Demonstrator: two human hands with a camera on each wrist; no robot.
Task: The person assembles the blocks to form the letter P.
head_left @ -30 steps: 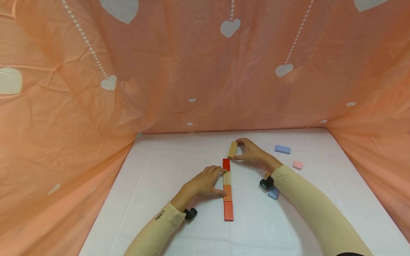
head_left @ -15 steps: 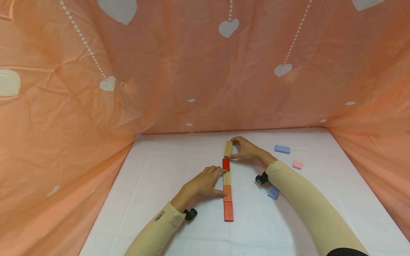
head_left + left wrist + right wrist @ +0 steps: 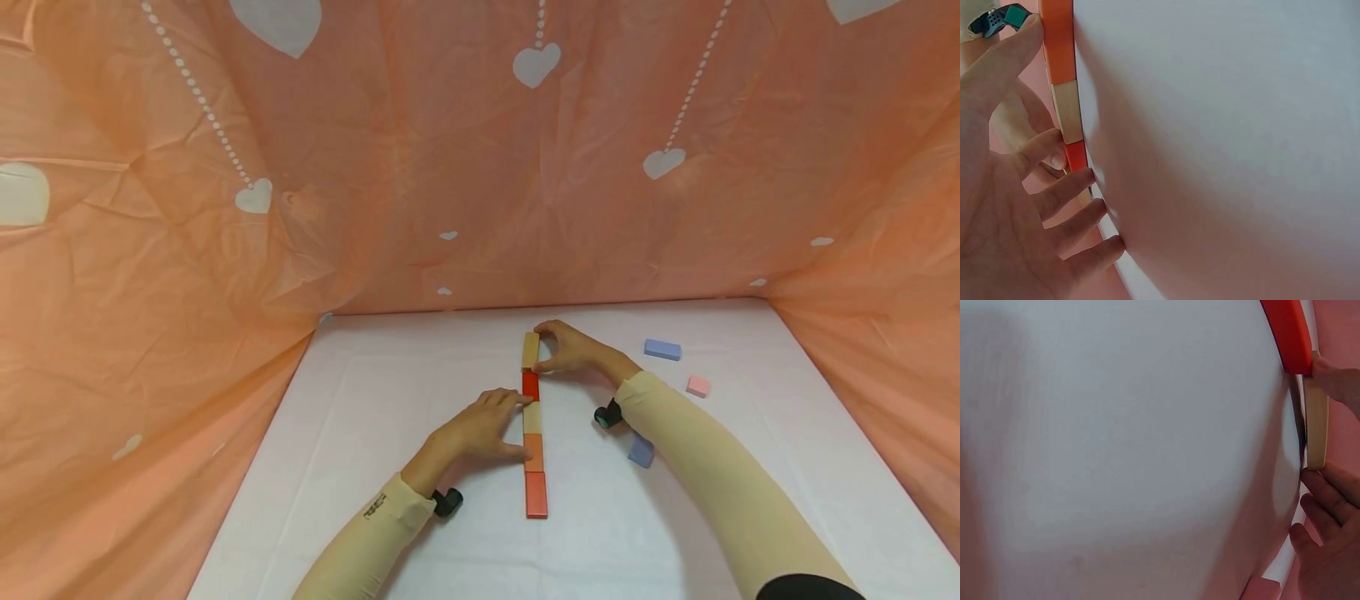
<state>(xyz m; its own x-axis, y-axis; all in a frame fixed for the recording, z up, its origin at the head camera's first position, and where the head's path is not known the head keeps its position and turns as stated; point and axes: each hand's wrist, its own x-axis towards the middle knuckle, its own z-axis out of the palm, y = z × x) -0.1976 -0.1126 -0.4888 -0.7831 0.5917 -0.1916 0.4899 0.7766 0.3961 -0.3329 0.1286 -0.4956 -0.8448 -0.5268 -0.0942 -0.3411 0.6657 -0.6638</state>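
My right hand [image 3: 576,348] pinches a plain wooden block [image 3: 531,351] lengthwise, thumb at the near end and fingers at the far end. In the right wrist view this wooden block [image 3: 1316,422] meets the end of a red block [image 3: 1290,334] and seems slightly raised off the cloth. Towards me the row continues with the red block [image 3: 530,385], a pale wooden block [image 3: 532,418], an orange block [image 3: 533,452] and a light red block [image 3: 536,495]. Fairly straight fingers of my left hand [image 3: 480,429] rest against the row's left side, thumb at the orange block.
To the right lie a blue block [image 3: 662,349], a small pink block [image 3: 698,386] and another blue block [image 3: 641,451] partly under the right sleeve. A white cloth [image 3: 375,367] covers the table. Behind it hangs an orange curtain [image 3: 480,167] with hearts.
My right hand has moved left with the plain wooden block, which has turned straight and come into line behind the red block. The left hand has stayed in place.
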